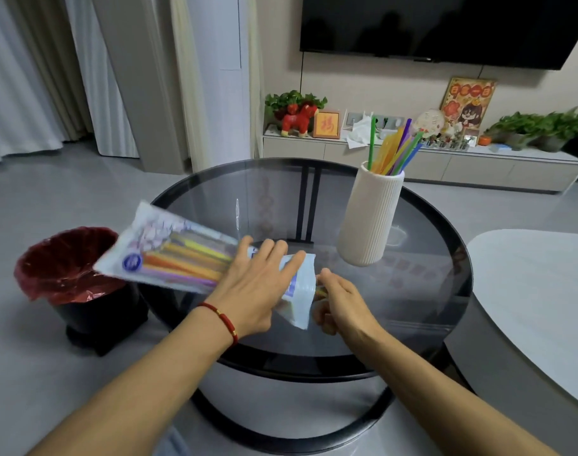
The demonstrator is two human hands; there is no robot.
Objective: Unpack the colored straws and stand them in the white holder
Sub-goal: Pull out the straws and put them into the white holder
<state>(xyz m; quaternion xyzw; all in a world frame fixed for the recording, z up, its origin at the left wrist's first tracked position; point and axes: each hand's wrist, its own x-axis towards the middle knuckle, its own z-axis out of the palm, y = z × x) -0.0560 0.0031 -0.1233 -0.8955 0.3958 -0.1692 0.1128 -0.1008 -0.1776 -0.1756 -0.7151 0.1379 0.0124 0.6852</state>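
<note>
Colored straws [400,149]: a batch is already standing in the white holder [370,215], green, yellow, orange, purple, blue, fanned out above the rim. Holder is upright on the far right part of the round glass surface [235,179], well apart from both hands.

Rest of the straws are in the clear plastic pack [182,255], w/ yellow, orange and purple ones visible through the film. Pack is held tilted above the surface's near-left part, its sealed end sticking out over the red-lined bin [67,268] on the floor, open end pointing toward the person's right.

Left hand [251,284] lies on top of the pack near the open end, fingers spread over the film, thumb hidden under it, so prob. clamped on the pack. Right hand [338,301] is right at the pack's mouth, fingers curled together; looks pinched on straw tips poking out, but that bit is blurred, can't say for sure.

Progress, judged from this: partway. Pack is open, part of the straws are transferred, a good bundle still inside. Left to do: draw out the remaining straws, carry them across to the holder, stand them in w/ the others. Empty pack likely goes in the bin after.
</note>
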